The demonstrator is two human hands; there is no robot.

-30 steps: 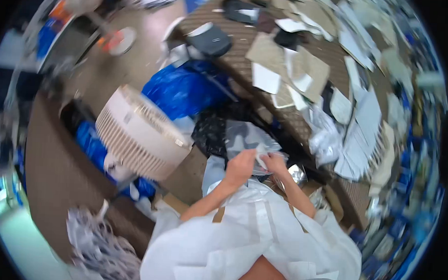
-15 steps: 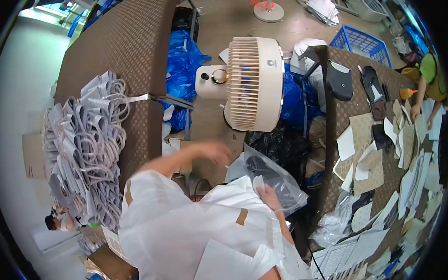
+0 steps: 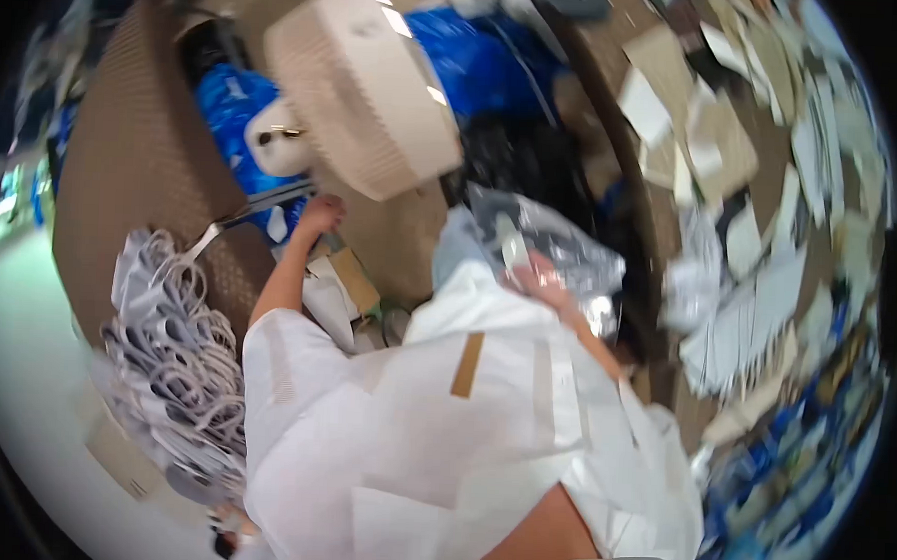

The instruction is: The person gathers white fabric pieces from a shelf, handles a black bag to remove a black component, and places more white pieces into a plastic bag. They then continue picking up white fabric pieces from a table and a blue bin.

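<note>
At right hand (image 3: 541, 280), clear bag (image 3: 562, 243) crosswise

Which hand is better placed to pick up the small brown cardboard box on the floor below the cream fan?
Left. The left hand is stretched out, apparently empty, close to the small brown cardboard box; the right hand grips the clear crinkled plastic bag.
</note>
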